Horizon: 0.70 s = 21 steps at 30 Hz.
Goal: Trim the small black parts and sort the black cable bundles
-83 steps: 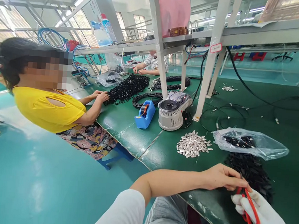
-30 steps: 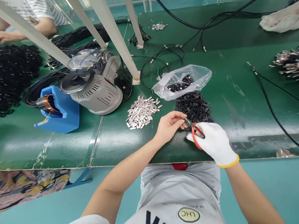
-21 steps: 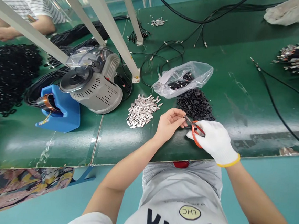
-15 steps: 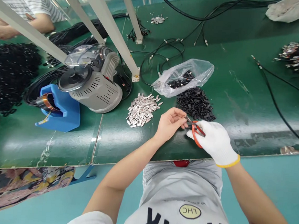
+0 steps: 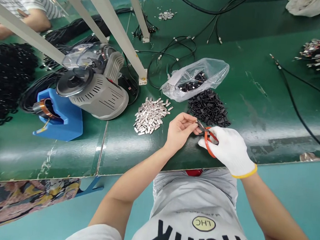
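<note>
My right hand [image 5: 229, 149], in a white glove with a yellow cuff, is closed round the handles of red-handled pliers [image 5: 209, 150]. The jaws point left and meet the fingertips of my left hand [image 5: 180, 132]. That bare hand is pinched shut at the plier tips; what sits between its fingers is too small to make out. Just beyond both hands lies a heap of small black plastic parts [image 5: 209, 107]. A clear plastic bag [image 5: 220, 71] with more black parts in it touches this heap. Left of my left hand is a pile of silver metal connectors [image 5: 150, 116].
A grey machine with a clear cover [image 5: 99, 98] and a blue tape dispenser [image 5: 73, 124] stand to the left. Pale metal posts [image 5: 112, 23] rise behind them. Black cables [image 5: 294, 101] lie at the right and back. Across the table is another person's arm [image 5: 36, 21].
The view has shifted slightly, so the table things appear a little further left and up. Both hands keep their hold at the plier tips, with hardly any movement.
</note>
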Available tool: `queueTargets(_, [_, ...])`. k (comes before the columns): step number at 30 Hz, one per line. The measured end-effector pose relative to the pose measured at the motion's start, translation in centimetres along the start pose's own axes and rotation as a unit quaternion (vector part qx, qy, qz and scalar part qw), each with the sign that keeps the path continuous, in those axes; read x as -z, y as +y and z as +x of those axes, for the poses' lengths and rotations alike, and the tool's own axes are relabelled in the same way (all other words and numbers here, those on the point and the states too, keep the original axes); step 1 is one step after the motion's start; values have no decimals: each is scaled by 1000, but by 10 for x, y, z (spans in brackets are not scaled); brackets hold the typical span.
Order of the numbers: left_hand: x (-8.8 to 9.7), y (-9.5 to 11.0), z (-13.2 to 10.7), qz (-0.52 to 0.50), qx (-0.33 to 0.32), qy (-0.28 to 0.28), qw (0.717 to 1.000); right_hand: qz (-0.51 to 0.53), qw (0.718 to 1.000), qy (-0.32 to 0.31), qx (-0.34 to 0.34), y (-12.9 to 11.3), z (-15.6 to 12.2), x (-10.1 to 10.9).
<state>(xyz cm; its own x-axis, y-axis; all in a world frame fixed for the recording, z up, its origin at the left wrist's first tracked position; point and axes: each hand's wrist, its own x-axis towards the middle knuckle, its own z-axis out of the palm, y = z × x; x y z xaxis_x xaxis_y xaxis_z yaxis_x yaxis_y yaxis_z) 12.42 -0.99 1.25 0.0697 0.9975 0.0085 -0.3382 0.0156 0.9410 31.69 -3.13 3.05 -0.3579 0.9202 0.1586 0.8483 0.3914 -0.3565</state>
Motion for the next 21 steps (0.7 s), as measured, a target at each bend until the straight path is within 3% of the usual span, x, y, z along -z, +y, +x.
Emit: queueTargets(21, [3, 1, 2, 22, 8, -7, 1000, 10, 1000, 11, -3, -1, 1, -4])
